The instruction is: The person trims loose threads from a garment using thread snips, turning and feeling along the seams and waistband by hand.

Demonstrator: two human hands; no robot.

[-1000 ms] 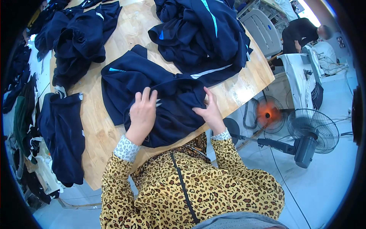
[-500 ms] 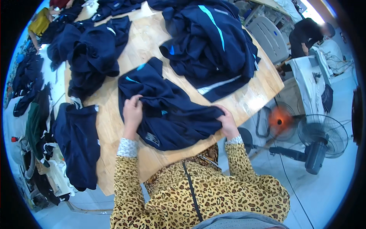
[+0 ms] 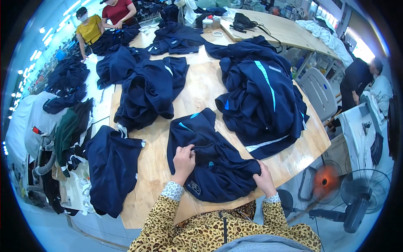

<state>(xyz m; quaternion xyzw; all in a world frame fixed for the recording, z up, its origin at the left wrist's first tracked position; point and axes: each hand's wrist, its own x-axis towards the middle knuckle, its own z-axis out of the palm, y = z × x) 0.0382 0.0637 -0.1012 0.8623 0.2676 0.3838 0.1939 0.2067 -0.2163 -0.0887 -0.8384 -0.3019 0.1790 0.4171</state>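
Observation:
A navy blue garment [image 3: 210, 159] with light blue trim lies spread on the wooden table [image 3: 159, 168] right in front of me. My left hand [image 3: 184, 161] pinches a fold of its fabric near the left middle. My right hand [image 3: 264, 180] grips its right lower edge, close to the table's rim. Both sleeves I wear are leopard print with white lace cuffs.
A big pile of navy garments [image 3: 260, 96] lies to the right, another heap [image 3: 147, 92] to the left, and one piece [image 3: 111, 168] hangs over the left edge. Two people [image 3: 105, 21] work at the far end. A person [image 3: 357, 80] and a floor fan [image 3: 361, 193] are at right.
Both hands went from lying flat on the garment to gripping its fabric, the right hand moving out to the right edge. My view has tilted up, showing more of the table.

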